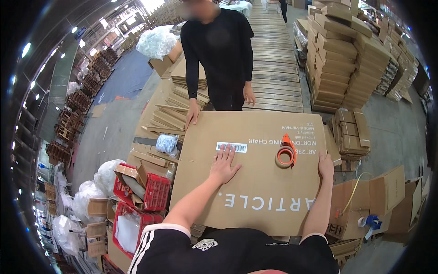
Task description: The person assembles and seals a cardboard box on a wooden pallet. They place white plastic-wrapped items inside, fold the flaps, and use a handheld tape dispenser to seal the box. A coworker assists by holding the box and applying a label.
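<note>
A large flat cardboard box point(200, 187) with white print lies in front of me. My left hand point(223, 165) rests flat on its top, fingers spread over the lower edge of a white barcode label point(232, 147). At the box's right edge is my right hand point(325, 165), its fingers curled around that side. Between my hands, nearer the right one, an orange tape dispenser point(285, 155) with a roll of brown tape lies on the box. Across from me a co-worker in black has one hand point(192, 114) on the far left corner; the other hangs beside the body.
Red plastic crates point(157, 192) stand at my left beside bags of clear plastic point(86, 201). Flat cardboard sheets point(173, 112) lie beyond them. Tall stacks of cartons point(335, 59) rise at the far right, with an open carton point(372, 194) nearer. A slatted roller track point(273, 59) runs behind the co-worker.
</note>
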{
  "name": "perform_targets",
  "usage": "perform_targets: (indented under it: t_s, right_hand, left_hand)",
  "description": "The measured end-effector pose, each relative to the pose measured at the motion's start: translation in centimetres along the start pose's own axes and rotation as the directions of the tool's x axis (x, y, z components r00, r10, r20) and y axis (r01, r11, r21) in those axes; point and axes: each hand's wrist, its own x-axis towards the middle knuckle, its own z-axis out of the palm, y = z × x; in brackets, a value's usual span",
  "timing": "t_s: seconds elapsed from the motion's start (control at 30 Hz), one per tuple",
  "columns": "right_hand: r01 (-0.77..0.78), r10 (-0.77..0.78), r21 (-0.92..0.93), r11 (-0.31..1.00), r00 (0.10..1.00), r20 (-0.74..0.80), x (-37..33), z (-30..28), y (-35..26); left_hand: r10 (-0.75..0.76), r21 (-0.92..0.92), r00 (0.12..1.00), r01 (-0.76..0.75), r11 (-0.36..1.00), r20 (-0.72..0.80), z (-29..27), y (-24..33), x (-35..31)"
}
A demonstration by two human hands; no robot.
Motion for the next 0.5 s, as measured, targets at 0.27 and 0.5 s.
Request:
perform_targets:
  t_s: [0.27, 0.5]
  right_hand:
    - [-0.275, -0.159, 0.769, 0.578, 0.886, 0.436, 6.2, -4.9, 12.4]
    - [-0.069, -0.093, 0.768, 0.637, 0.982, 0.165, 10.4, -0.4, 8.1]
  left_hand:
    - [-0.002, 0.001, 1.000, 0.002, 1.000, 0.019, -0.1, 0.1, -0.4]
    - [0.032, -0.010, 0.999, -0.032, 0.999, -0.020, 0.2, -0.2, -0.8]
